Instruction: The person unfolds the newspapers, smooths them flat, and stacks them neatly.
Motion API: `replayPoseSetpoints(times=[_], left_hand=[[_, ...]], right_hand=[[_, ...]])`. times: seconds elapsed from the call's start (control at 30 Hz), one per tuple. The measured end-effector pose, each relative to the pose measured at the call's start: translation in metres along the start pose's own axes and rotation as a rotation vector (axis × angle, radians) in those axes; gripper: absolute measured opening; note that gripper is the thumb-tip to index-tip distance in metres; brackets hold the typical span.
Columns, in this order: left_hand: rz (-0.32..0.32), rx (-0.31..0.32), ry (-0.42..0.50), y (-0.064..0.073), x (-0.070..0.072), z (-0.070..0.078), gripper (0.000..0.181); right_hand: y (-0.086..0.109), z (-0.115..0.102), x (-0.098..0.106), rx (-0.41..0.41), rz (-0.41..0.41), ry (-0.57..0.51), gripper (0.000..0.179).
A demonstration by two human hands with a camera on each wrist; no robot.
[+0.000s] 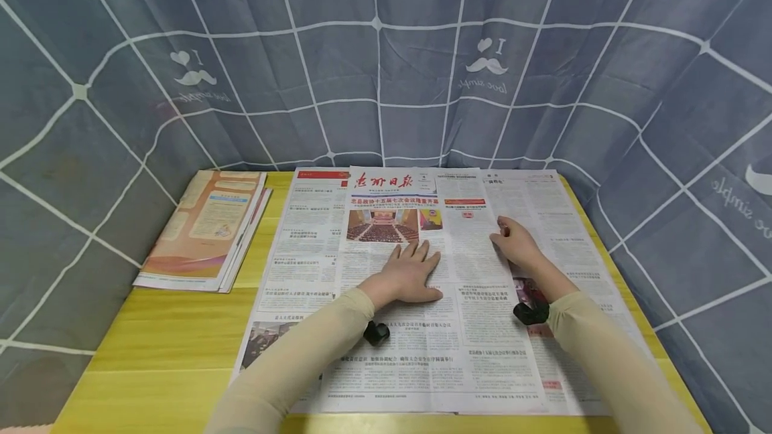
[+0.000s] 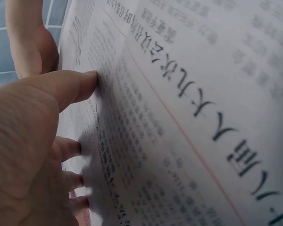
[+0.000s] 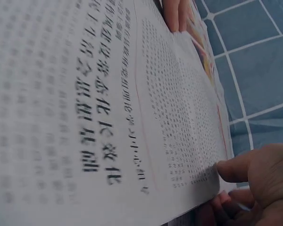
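A printed newspaper (image 1: 482, 260) with a red title and a colour photo of a hall lies over a wider open newspaper sheet (image 1: 567, 233). Its front page is turned toward the head camera. My left hand (image 1: 410, 276) rests on its middle, fingers spread just below the photo. In the left wrist view, the thumb and fingertips of that left hand (image 2: 33, 122) touch the print. My right hand (image 1: 520, 246) pinches the top newspaper's right edge. From the right wrist, this hand (image 3: 266, 183) shows its thumb on the page and its other fingers under the edge.
Left of the newspapers, a stack of folded papers with an orange cover (image 1: 202, 226) lies on the yellow table (image 1: 163, 347). A grey-blue curtain (image 1: 338, 65) with white lines encloses the back and both sides. Black wrist cameras (image 1: 376, 333) sit at both cuffs.
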State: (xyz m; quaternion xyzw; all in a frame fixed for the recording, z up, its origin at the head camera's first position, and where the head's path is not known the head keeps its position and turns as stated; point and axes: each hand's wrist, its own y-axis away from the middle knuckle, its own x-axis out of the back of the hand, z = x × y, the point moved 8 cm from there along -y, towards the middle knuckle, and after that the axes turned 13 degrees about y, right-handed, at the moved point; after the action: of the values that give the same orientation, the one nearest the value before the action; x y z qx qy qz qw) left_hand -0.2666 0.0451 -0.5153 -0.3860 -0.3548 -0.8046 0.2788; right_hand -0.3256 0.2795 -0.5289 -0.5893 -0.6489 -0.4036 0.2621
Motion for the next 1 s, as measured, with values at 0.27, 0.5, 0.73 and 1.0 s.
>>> replayPoseSetpoints(times=[0.27,0.5,0.73,1.0], left_hand=[[0.004,0.030,-0.031,-0.002,0.002,0.003,0.085],[0.001,0.034,-0.033,-0.001,0.004,0.003,0.085],[0.011,0.032,-0.042,-0.002,0.003,0.003,0.085],[0.012,0.029,-0.047,-0.001,0.004,0.005,0.085]], right_hand=[[0.031,0.002,-0.002,0.040,-0.020,0.024,0.077],[0.055,-0.002,-0.011,0.091,-0.050,-0.010,0.075],[0.068,-0.001,-0.014,0.069,-0.053,-0.067,0.077],[0.075,0.004,-0.019,-0.022,-0.200,-0.373,0.066]])
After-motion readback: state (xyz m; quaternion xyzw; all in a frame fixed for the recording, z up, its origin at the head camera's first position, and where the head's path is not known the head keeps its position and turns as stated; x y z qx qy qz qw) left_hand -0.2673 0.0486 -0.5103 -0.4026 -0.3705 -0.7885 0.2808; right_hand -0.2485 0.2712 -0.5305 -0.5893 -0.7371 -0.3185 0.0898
